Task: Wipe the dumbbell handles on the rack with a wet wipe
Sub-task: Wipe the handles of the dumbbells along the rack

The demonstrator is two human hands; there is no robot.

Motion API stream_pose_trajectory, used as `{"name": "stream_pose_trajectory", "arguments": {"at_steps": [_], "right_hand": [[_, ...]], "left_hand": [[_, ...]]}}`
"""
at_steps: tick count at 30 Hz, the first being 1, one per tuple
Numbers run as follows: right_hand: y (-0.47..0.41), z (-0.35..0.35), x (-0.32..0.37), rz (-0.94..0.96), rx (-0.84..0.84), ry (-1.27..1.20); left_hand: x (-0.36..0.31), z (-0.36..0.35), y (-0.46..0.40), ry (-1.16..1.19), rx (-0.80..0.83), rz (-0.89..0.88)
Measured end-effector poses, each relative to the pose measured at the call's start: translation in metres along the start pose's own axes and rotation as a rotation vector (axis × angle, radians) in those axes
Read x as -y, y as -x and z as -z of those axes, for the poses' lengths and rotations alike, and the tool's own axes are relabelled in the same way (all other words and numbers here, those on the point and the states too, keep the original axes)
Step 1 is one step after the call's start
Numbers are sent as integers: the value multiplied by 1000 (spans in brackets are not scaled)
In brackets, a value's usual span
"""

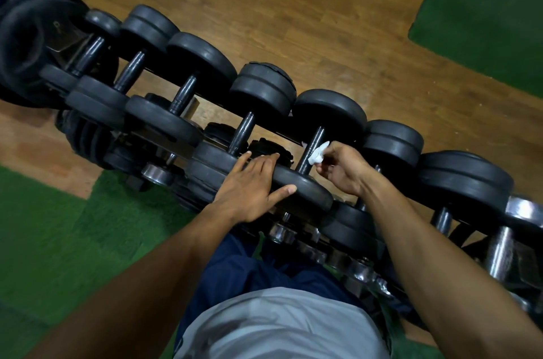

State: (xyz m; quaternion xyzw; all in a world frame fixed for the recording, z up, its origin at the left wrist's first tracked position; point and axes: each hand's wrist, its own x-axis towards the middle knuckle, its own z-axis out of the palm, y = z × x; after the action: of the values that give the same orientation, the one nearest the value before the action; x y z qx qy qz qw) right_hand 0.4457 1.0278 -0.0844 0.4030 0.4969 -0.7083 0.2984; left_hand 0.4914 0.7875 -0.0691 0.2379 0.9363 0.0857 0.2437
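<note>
Now right hand (342,170) pinches wipe (318,154) against handle (312,150); left hand (249,185) rests spread.

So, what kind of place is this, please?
Most likely a gym: a rack holds a row of black dumbbells, and green mats lie on the wood floor. The right hand wipes a handle.
</note>
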Motion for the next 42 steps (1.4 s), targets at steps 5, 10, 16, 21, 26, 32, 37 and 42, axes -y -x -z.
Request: {"name": "stream_pose_trajectory", "arguments": {"at_steps": [5,10,16,21,26,32,37,42], "right_hand": [[-3,4,-26,-97,30,234],[1,4,-22,-107,106,480],[3,0,-20,-79,129,778],[3,5,-20,27,112,880],[13,3,-4,324,-37,1087],[10,-14,-1,870,-229,1534],[7,-24,8,982,-389,1766],[1,-29,18,985,-118,2041]], "left_hand": [[0,-1,0,-3,-7,5],[-1,-1,0,1,-6,1],[0,-1,0,1,-5,8],[-2,0,1,-6,-7,16],[-4,1,1,-7,-13,13],[-4,3,2,-5,-13,14],[-5,3,2,-11,-7,21],[-3,0,2,-3,-15,29]]}}
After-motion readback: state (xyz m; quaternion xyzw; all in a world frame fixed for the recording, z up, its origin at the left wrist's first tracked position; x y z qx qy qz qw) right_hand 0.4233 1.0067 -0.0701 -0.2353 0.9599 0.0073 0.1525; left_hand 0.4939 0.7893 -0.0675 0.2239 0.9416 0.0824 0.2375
